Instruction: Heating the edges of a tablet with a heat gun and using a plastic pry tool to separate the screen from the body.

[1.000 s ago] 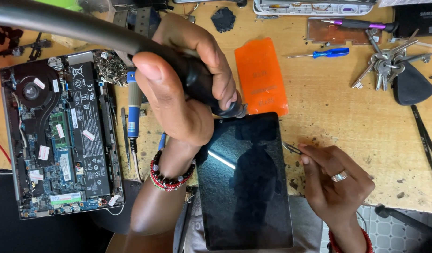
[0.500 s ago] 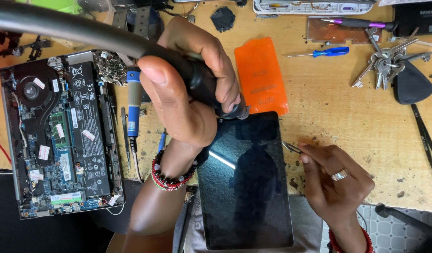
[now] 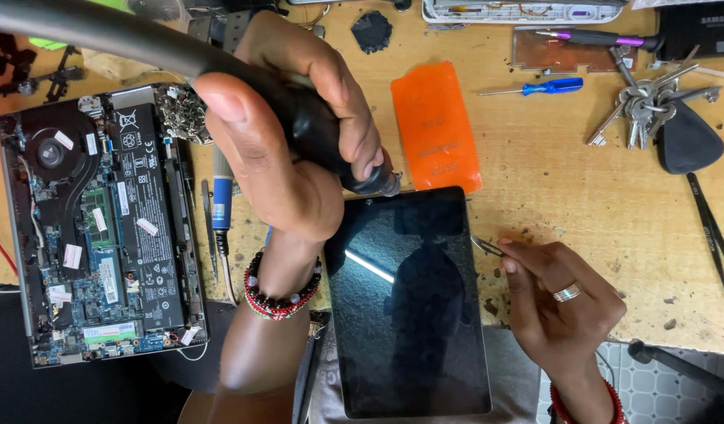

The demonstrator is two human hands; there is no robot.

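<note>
While the left hand (image 3: 299,141) wraps fully round a black nozzle (image 3: 354,161) on a thick dark hose (image 3: 102,31), its metal tip sits at the upper left corner of the tablet (image 3: 413,302), seemingly so it can work right at the screen's edge. Hose and nozzle run along one slant, from the upper left of the frame down toward centre, tip pointing lower right.

Tablet lies flat, dark glass up, lower centre of the frame, long axis top to bottom, bottom end overhanging the desk (image 3: 582,204).

Right hand (image 3: 562,302), ring on one finger, pinches thin tweezers (image 3: 487,247); fingers closed on them, points aimed up-left and touching or just beside the tablet's right edge, cannot tell which.

Opened laptop (image 3: 102,228) at left. Orange pouch (image 3: 436,126), blue screwdriver (image 3: 538,88) and keys (image 3: 648,106) lie above and to the upper right.
</note>
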